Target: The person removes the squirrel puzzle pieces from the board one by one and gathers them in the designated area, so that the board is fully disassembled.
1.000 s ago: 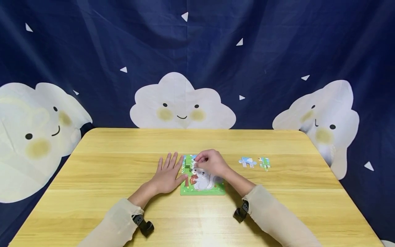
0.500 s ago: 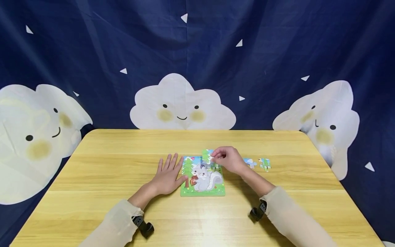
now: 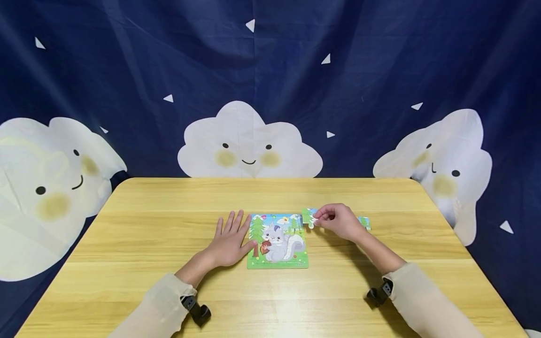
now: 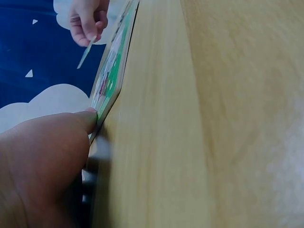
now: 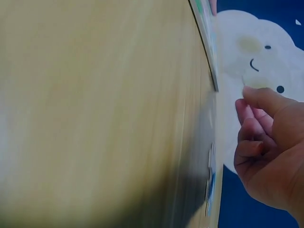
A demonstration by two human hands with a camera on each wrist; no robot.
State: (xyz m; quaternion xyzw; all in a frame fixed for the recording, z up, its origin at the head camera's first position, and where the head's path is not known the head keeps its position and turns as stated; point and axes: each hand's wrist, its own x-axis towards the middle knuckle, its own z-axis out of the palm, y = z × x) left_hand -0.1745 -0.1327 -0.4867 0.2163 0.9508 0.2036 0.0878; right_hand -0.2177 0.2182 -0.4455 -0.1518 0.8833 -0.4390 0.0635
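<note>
A square squirrel puzzle (image 3: 279, 249) with a green lower border lies on the table. Spread flat at its left side is my left hand (image 3: 230, 244), the thumb over the puzzle's edge; in the left wrist view that thumb presses at the corner of the board (image 4: 111, 90). My right hand (image 3: 342, 223) pinches a green and light-blue puzzle piece (image 3: 308, 216) between thumb and fingertips, just off the puzzle's upper right corner. The same piece (image 4: 85, 54) shows edge-on and raised in the left wrist view.
A loose puzzle piece (image 3: 365, 222) lies on the wooden table (image 3: 203, 197) right of my right hand, partly covered by it. Loose pieces (image 5: 210, 175) also show edge-on below the hand in the right wrist view. A dark blue cloud-patterned curtain (image 3: 287, 61) hangs behind the table.
My right hand has carried the pinched piece rightward, from over the puzzle's upper left to beyond its upper right corner, and now covers some loose pieces. My left hand stays put.
</note>
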